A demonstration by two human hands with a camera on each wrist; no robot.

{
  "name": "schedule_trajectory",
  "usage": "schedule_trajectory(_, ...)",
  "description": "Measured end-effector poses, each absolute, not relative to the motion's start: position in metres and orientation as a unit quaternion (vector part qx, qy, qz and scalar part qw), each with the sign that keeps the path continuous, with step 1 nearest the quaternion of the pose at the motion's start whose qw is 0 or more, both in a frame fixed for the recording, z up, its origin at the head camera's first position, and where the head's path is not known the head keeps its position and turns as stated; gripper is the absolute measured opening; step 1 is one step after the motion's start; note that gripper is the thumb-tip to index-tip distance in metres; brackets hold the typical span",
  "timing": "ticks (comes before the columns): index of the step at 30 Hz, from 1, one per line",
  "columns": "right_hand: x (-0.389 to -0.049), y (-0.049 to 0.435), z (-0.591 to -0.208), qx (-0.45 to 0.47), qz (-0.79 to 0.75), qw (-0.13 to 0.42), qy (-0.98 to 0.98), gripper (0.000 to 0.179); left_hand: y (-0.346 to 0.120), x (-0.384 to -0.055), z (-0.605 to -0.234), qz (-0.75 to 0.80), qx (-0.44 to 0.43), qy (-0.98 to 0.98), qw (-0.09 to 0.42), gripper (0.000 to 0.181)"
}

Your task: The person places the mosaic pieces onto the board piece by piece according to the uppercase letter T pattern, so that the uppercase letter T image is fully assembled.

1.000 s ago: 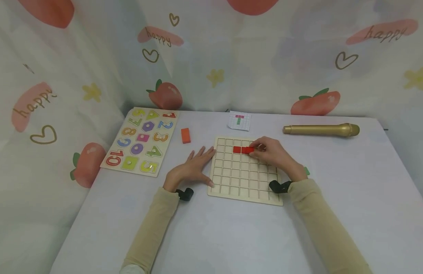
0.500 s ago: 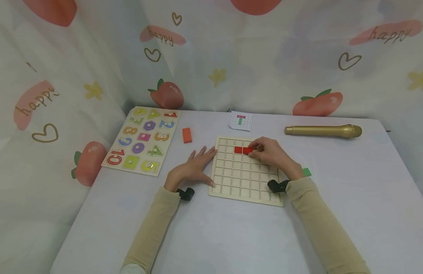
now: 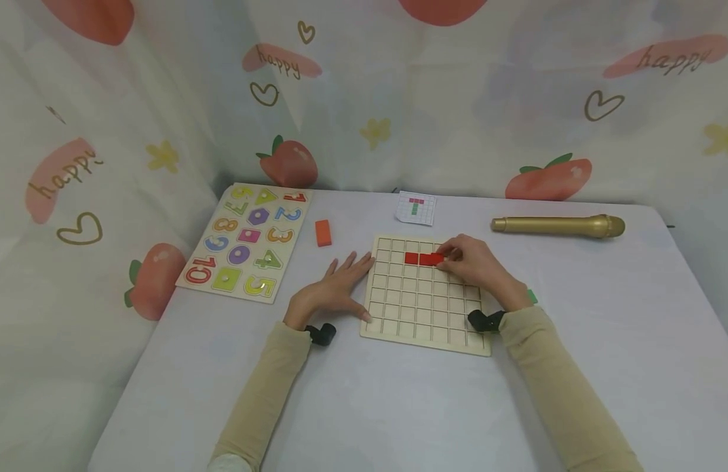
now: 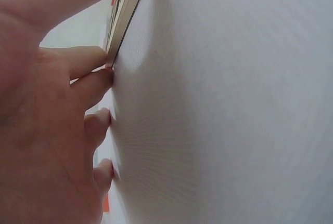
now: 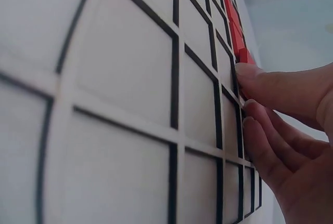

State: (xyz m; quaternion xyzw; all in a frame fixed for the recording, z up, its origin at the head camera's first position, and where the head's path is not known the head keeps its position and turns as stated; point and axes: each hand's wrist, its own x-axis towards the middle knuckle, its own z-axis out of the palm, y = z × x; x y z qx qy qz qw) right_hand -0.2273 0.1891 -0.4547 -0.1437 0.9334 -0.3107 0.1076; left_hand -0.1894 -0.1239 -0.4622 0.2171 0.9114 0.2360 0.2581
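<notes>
A pale wooden grid board lies flat on the table. In its second row from the back, two red square tiles sit side by side. My right hand pinches a third red tile between thumb and fingers, just right of those two; in the right wrist view it stands slightly higher than them. My left hand lies by the board's left side with fingers spread, thumb and fingertips touching the edge. In the left wrist view the left fingertips meet the board's edge and the tabletop.
A number puzzle board lies at the left. Near it is an orange block. Behind the grid board is a paper card with a pink-and-green T pattern. A gold microphone lies back right. A green piece is partly hidden by my right wrist.
My right hand has shifted slightly to the right along the row with the pinched red tile. The left hand stays in place. The whole view has drifted slightly.
</notes>
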Motion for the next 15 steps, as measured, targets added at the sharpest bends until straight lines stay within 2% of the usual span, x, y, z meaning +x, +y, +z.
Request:
schedule_trajectory(7,-0.2263,0.1947,-0.4539,-0.152,-0.312,0.100,0.933,0.032,-0.1235,-0.1922,-0.4704,0.224,0.214,0.916,0.254,0.126)
schedule_trajectory(15,-0.2238,0.1954,-0.4579,-0.160,-0.314,0.089,0.932,0.031,-0.1230,-0.1887,-0.4615,0.234,0.215,0.913,0.256,0.124)
